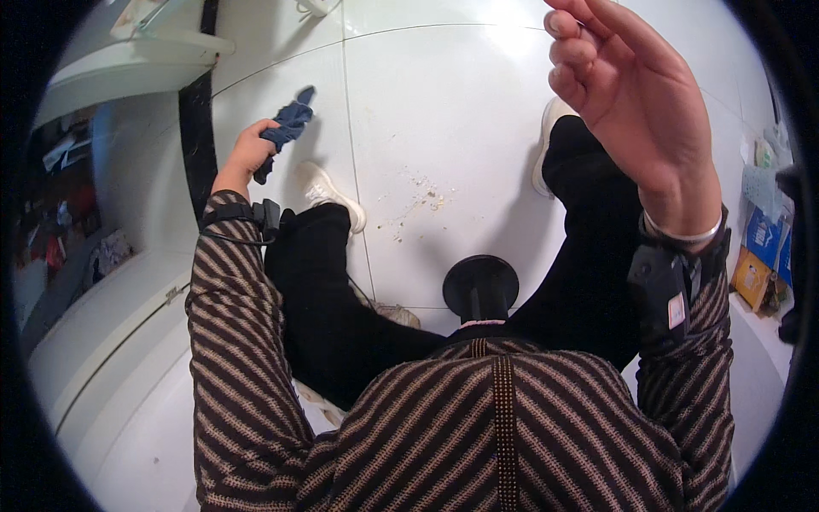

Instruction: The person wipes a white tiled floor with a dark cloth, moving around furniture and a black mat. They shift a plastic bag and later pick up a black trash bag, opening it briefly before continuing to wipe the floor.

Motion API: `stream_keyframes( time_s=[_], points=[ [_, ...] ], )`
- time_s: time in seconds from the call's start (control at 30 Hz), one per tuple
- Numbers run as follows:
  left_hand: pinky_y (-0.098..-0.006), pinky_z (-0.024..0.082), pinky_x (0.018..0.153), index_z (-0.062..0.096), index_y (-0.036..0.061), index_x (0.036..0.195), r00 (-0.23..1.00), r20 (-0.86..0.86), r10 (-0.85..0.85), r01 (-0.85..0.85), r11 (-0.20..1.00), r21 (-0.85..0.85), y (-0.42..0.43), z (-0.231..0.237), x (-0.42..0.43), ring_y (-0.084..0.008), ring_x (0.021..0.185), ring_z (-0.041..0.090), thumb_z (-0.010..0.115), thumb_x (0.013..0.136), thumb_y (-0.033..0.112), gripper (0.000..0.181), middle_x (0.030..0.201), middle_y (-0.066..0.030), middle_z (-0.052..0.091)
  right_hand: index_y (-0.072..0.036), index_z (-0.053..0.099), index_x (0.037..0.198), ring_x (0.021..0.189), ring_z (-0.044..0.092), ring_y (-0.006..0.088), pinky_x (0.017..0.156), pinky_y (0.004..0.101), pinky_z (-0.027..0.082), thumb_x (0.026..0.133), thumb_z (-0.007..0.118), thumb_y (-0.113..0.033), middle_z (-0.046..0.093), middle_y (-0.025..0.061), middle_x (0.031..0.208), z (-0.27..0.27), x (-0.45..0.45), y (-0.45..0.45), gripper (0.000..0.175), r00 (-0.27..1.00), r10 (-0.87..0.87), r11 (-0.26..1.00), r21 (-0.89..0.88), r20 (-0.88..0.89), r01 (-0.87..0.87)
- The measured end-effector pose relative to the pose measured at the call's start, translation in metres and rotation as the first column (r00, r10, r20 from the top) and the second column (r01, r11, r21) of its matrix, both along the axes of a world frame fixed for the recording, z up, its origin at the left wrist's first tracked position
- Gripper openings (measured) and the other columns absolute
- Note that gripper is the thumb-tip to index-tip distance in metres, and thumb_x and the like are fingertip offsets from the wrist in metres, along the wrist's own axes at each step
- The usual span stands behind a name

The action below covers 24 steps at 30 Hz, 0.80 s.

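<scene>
My left hand (251,153) is closed around a bunched dark blue cloth (291,125), held above the white tiled floor near my left shoe (326,192). One end of the cloth sticks out past my fingers. High at the right, my right hand (630,96) is raised with its palm towards me and several fingers curled. The top of the picture cuts off its foremost part, and no object shows in the visible palm. Pale crumbs (429,198) lie scattered on the floor tile (435,102) between my shoes.
A black round disc on a stem (480,288) stands between my legs. White furniture with a dark-edged base (198,141) and a full shelf borders the left. Packages (761,243) sit at the far right. A white object with a cord (313,6) is at the top.
</scene>
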<state>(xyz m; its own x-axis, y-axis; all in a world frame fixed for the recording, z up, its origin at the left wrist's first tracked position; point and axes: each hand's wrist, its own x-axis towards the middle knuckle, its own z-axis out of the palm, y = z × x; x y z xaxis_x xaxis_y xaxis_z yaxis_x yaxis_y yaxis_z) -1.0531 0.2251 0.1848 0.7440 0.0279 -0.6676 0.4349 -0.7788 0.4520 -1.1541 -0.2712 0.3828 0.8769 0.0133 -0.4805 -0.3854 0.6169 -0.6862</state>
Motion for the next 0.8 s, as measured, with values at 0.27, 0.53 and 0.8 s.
stream_keyframes(
  time_s=[0.27, 0.53, 0.8],
  points=[
    [-0.0314, 0.054, 0.078, 0.059, 0.0000, 0.117, 0.720, 0.231, 0.655, -0.455, 0.696, -0.556, 0.056, 0.102, -0.071, -0.0209, 0.087, 0.064, 0.059, 0.073, -0.012, 0.045, 0.101, -0.0099, 0.065, -0.001, 0.067, 0.108, 0.080, 0.062, 0.0078, 0.086, 0.0225, 0.051, 0.097, 0.059, -0.031, 0.066, 0.0021, 0.086, -0.049, 0.008, 0.037, 0.034, 0.911, 0.290, 0.957, -0.100, 0.294, -0.272],
    [-0.0342, 0.052, 0.091, 0.057, -0.0005, 0.122, 0.379, 0.548, 0.746, -0.249, 0.652, -0.716, 0.032, 0.258, -0.174, -0.0241, 0.101, 0.062, 0.060, 0.080, -0.010, 0.043, 0.112, -0.0128, 0.064, -0.002, 0.066, 0.108, 0.077, 0.062, 0.0058, 0.081, 0.0207, 0.051, 0.099, 0.056, -0.026, 0.067, 0.0002, 0.083, -0.076, 0.015, 0.050, 0.028, 0.955, 0.272, 0.961, -0.090, 0.120, -0.262],
    [-0.0320, 0.051, 0.090, 0.054, -0.0022, 0.122, 0.171, 0.737, 0.654, -0.197, 0.756, -0.624, 0.007, 0.391, -0.285, -0.0227, 0.103, 0.062, 0.057, 0.089, -0.004, 0.032, 0.114, -0.0133, 0.062, -0.003, 0.064, 0.110, 0.077, 0.059, 0.0044, 0.077, 0.0201, 0.051, 0.101, 0.054, -0.025, 0.063, -0.0022, 0.083, -0.058, 0.012, 0.048, 0.027, 0.961, 0.247, 0.960, -0.162, 0.124, -0.226]
  ],
)
